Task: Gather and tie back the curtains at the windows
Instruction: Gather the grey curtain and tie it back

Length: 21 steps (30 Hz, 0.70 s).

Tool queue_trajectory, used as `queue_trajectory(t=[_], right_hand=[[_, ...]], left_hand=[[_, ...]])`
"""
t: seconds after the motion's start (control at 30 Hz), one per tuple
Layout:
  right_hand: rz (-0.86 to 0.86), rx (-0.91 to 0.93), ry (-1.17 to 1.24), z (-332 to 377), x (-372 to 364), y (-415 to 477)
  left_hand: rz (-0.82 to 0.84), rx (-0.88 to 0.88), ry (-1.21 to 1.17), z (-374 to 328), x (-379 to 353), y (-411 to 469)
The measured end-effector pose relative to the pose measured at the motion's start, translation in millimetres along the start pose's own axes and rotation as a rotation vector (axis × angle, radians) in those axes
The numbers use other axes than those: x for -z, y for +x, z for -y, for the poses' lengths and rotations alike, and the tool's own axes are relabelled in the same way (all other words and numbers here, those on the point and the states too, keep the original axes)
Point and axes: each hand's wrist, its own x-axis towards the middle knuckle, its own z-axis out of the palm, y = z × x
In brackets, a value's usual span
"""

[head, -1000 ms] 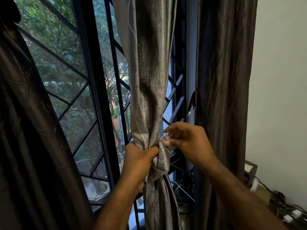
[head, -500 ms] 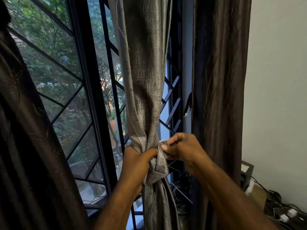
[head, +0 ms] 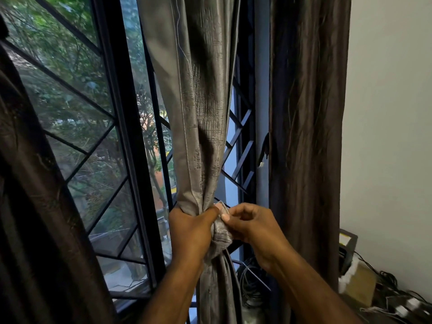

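Observation:
A grey textured curtain hangs gathered in front of the window, cinched at waist height by a fabric tie-back wrapped round it. My left hand grips the bunched curtain just at the tie, thumb pressed against the band. My right hand pinches the upper end of the tie between thumb and fingers, right beside my left thumb. Below the tie the curtain falls straight down between my forearms.
A dark brown curtain hangs to the right against the white wall. Another dark curtain fills the left edge. The window has a black frame and diagonal grille. Cables and boxes lie low on the right.
My right hand has dropped lower and closer to my left hand, drawing the tie's end in against the knot. The view has shifted slightly downward.

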Motion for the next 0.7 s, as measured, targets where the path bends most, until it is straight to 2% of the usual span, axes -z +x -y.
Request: queue_trajectory(t=[0.13, 0.3, 0.47, 0.7], right_hand=[[-0.120, 0.026, -0.032, 0.1, 0.7, 10.6], [0.005, -0.050, 0.064, -6.8, 5.2, 9.2], [-0.057, -0.049, -0.001, -8.0, 4.8, 16.9], [0.036, -0.123, 0.096, -10.3, 10.6, 28.6]], left_hand=[[0.070, -0.001, -0.002, -1.2, -2.8, -3.1], [0.060, -0.023, -0.003, -2.9, -0.1, 0.0], [0.071, 0.008, 0.001, 3.9, -1.9, 1.1], [0.186, 0.056, -0.043, 0.2, 1.3, -0.3]])
